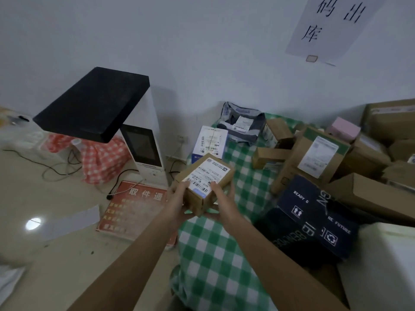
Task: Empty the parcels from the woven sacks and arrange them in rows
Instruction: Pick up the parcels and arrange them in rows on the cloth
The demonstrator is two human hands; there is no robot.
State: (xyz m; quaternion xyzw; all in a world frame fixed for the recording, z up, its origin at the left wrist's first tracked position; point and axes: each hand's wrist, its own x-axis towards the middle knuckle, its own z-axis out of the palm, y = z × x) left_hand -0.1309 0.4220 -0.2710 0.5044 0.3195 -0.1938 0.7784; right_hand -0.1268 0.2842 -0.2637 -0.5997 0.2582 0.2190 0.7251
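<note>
We held a small brown cardboard parcel (203, 184) between both hands, the left hand (178, 204) cupped round its near left corner with fingers laid on the top edge, the right hand (224, 202) gripping its right side with the thumb over the shipping label (205, 178). The label faced upward, probably so that it could be read before we chose the parcel's place. We carried it in the air above the near left part of the green-and-white checked cloth (215, 261) spread on the floor, which seemed to serve as the sorting ground. Just beyond it a white-and-blue labelled box (210, 142) lay at the cloth's far left edge, and a grey plastic mailer bag (243, 124) lay behind that by the wall; these looked like the start of a row, so the held parcel likely belonged next to them. To the right, well apart from our hands, a heap of brown cartons (314, 153) and a dark navy printed box (314, 218) lay tumbled and unsorted. On the left stood a white scanner kiosk (143, 149) with a black overhanging top, beside a red notice board (132, 209) flat on the floor. No woven sack was plainly recognisable to us.
</note>
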